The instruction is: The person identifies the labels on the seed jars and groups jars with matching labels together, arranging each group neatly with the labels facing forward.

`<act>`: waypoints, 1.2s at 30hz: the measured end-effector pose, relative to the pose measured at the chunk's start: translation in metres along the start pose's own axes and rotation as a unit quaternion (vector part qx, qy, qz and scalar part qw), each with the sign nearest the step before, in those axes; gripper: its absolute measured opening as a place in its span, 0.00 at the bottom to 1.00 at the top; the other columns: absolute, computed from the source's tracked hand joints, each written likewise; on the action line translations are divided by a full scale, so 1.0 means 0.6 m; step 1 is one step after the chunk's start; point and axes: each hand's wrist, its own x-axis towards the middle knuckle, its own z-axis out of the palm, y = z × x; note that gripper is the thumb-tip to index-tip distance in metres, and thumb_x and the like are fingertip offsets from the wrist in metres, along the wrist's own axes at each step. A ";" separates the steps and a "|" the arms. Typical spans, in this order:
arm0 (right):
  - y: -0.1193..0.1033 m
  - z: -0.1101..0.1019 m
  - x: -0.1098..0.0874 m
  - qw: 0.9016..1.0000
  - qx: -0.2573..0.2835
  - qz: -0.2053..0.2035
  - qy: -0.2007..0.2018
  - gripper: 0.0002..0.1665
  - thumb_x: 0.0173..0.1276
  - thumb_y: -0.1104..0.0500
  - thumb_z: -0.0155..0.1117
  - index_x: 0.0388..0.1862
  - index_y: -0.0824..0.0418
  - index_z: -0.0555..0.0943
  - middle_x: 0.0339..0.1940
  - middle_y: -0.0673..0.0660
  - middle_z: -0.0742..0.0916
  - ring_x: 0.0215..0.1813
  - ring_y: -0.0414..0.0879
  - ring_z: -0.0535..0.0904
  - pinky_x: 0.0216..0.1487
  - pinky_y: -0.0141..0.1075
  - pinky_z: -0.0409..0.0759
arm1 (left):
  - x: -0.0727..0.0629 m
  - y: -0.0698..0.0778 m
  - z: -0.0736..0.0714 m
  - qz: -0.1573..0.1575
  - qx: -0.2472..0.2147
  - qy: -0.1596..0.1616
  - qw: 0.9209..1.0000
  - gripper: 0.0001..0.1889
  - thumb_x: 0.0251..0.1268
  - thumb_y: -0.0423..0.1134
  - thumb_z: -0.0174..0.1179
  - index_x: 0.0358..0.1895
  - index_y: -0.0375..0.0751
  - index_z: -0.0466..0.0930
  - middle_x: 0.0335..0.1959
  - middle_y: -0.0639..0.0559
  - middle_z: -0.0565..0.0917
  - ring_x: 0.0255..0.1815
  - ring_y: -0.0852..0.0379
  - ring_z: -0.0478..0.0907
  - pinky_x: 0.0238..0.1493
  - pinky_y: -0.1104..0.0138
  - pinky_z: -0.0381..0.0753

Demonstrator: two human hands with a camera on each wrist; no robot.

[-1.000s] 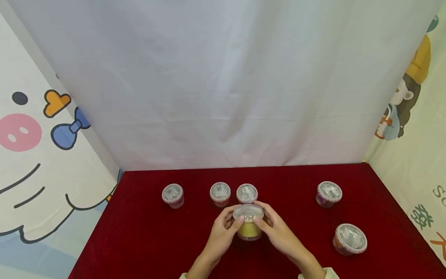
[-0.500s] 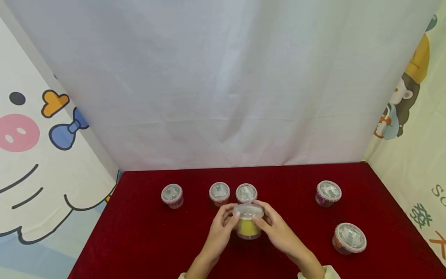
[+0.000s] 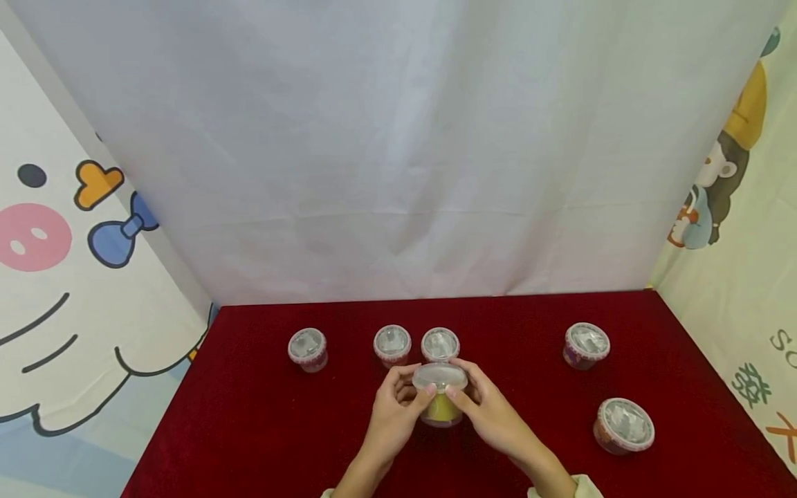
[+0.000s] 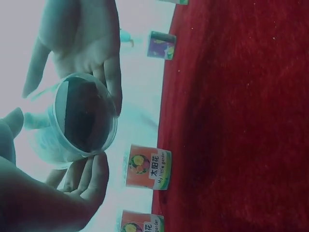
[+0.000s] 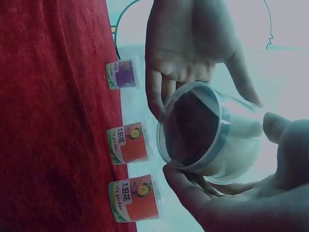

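Both hands hold a round clear plastic tub (image 3: 442, 411) with something yellow in it, raised above the red cloth. My left hand (image 3: 392, 420) grips its left side, and my right hand (image 3: 492, 417) grips its right side. The thumbs lie at the front, just under the wide clear lid (image 3: 439, 375), while the other fingers reach round the sides. In the left wrist view the base of the tub (image 4: 89, 116) looks dark, and fingers of both hands touch its edge. The right wrist view shows the same dark base (image 5: 190, 128) between the hands.
Behind the hands stand two small lidded tubs (image 3: 392, 342) side by side, with labels showing flowers. Another lidded tub (image 3: 308, 349) is at the left, and two more (image 3: 587, 344) stand at the right. Red cloth (image 3: 261, 429) covers the table; a pale curtain (image 3: 398, 173) hangs behind.
The held tub has shifted slightly left, and its lid tips a little more toward the camera. Both thumbs have moved closer together at the front. The standing tubs keep their places.
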 end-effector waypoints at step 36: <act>-0.012 0.019 0.006 1.000 0.026 -0.003 -0.012 0.35 0.87 0.53 0.53 0.83 0.69 0.58 0.80 0.72 0.69 0.82 0.68 0.62 0.78 0.61 0.65 | -0.011 0.006 -0.026 0.018 0.004 0.026 0.999 0.26 0.75 0.41 0.67 0.67 0.30 0.73 0.57 0.40 0.84 0.51 0.54 0.81 0.49 0.70 0.82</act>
